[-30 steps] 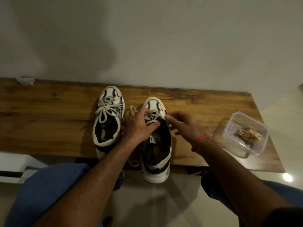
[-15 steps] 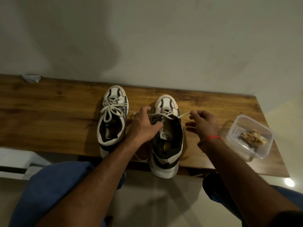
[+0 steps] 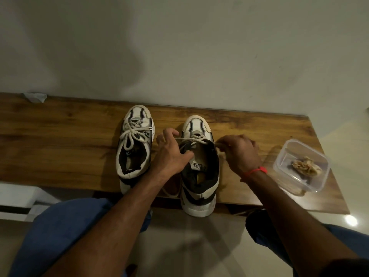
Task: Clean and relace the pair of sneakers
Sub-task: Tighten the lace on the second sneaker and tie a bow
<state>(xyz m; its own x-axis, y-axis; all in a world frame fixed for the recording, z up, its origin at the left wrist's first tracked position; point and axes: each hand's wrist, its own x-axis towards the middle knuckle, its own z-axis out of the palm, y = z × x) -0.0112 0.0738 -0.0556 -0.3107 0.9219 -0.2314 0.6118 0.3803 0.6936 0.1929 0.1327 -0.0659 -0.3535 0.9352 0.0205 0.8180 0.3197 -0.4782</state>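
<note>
**Lacing the right-hand sneaker on the bench**

From the head camera I see two sneakers on the wooden bench [image 3: 60, 140], toes to the wall. The laced sneaker [image 3: 135, 142] stands on the left. My left hand [image 3: 172, 154] curls round the lace [image 3: 191, 139] and collar of the other sneaker [image 3: 199, 170]; my right hand [image 3: 238, 151] pinches the lace's other end. A clear box [image 3: 279, 166] holding a crumpled cloth [image 3: 306, 166] sits to the right.

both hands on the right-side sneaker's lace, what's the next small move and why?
Probably thread the end pinched by the right hand into the next open eyelet. The lace crosses only the eyelets near the toe of the right sneaker, while the left hand holds the other side. The left sneaker is already laced and tied.
</note>
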